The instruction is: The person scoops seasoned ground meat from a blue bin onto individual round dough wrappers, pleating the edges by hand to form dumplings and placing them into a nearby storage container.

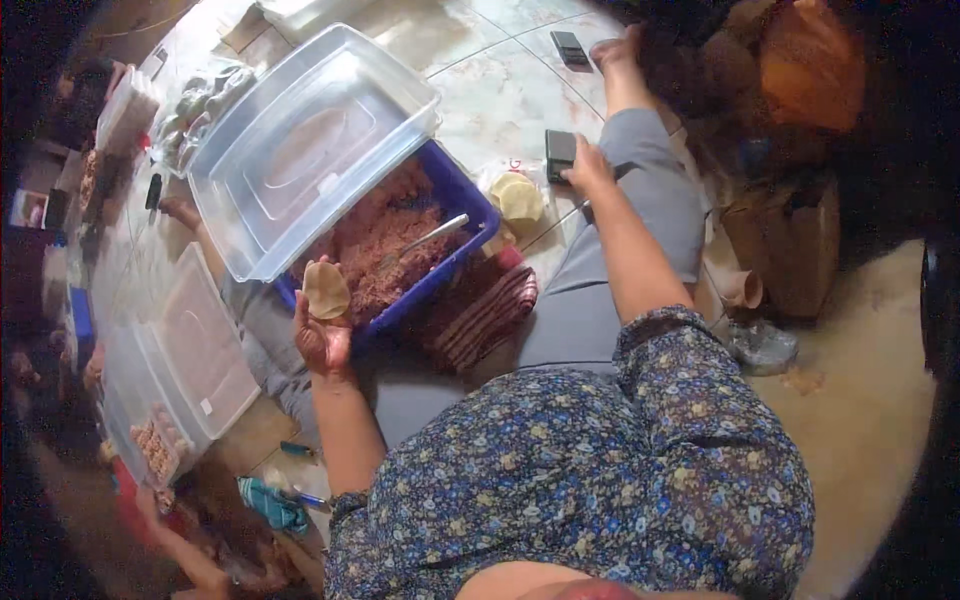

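A thin round dough wrapper (pixel 327 291) rests across the upturned fingers of my left hand (pixel 325 346). That hand is beside the near-left corner of a blue plastic tub (pixel 491 219). Pinkish-brown minced filling (pixel 375 251) fills the tub, and a metal utensil (pixel 442 228) stands in it, its head buried. A clear plastic bin (pixel 300 180) sits tilted over the tub's far side. At my right knee, my right hand (pixel 592 169) grips the edge of a dark phone-like device (pixel 559 154). Left of the device, more round wrappers (pixel 517 198) lie stacked on a plastic bag.
A striped cloth (pixel 491 319) lies against the tub's near side. To the left, a second clear bin (pixel 180 442) contains small pieces, beside a clear lid (pixel 210 345). Another dark device (pixel 570 49) lies by my foot. A person's arm (pixel 184 551) reaches in at lower left.
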The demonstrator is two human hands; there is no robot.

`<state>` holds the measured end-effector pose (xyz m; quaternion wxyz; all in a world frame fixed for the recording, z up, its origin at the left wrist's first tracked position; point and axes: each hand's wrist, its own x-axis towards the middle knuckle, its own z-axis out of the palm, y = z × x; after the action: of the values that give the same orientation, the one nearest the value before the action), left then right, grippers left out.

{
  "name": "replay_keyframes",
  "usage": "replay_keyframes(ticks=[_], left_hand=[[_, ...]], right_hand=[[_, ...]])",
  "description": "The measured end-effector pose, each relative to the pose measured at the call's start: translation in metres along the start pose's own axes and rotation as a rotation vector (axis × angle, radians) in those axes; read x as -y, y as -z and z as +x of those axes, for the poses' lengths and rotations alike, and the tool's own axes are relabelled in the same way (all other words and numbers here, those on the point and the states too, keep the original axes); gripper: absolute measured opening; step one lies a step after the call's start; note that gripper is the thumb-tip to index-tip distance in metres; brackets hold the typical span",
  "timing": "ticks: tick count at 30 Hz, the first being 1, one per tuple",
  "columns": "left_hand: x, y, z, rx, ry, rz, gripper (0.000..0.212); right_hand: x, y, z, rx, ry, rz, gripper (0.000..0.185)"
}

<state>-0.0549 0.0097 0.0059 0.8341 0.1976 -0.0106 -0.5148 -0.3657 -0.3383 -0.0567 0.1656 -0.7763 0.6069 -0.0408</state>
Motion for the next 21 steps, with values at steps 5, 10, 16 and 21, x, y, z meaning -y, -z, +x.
replay_keyframes(ticks=[5, 10, 16, 21], left_hand=[[-0.001, 0.003, 0.002, 0.024, 0.024, -0.008, 0.049], [-0.003, 0.005, -0.001, 0.024, -0.001, 0.027, 0.048], [-0.001, 0.006, 0.006, 0.041, 0.011, 0.100, 0.048], [-0.004, 0.009, 0.009, 0.059, 0.047, 0.069, 0.048]], right_hand=[[0.034, -0.029, -0.015, 0.132, 0.636, -0.083, 0.089], [0.061, -0.051, -0.011, -0.045, 0.602, -0.288, 0.102], [0.069, -0.032, -0.007, 0.206, 0.601, -0.136, 0.092], [0.077, -0.037, -0.007, 0.262, 0.345, 0.015, 0.082]])
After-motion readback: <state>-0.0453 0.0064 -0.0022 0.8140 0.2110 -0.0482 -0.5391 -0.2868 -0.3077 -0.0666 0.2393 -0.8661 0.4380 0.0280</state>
